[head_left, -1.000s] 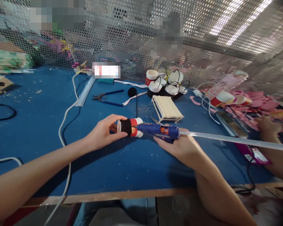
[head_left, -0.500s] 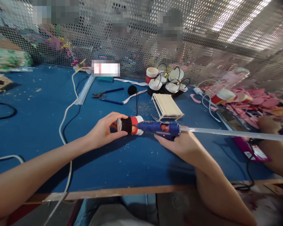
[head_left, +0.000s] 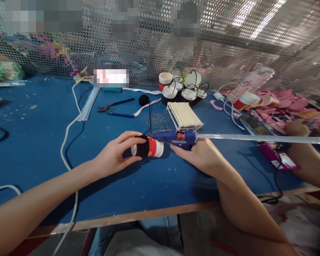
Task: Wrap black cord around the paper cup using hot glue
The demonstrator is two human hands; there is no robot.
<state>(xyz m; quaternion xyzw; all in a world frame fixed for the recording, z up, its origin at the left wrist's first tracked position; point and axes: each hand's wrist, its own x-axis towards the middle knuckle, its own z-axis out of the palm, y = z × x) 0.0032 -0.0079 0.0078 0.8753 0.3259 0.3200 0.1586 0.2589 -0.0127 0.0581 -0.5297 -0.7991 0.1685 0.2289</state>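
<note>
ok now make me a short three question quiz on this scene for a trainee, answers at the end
1. Which hand holds the blue glue gun?
2. True or false: the red-and-white cup with the black band is held on its side.
3. How do the pliers lie? a) squeezed shut b) spread open c) standing upright

Key
1. The right hand.
2. True; the left hand grips it sideways.
3. b
</note>
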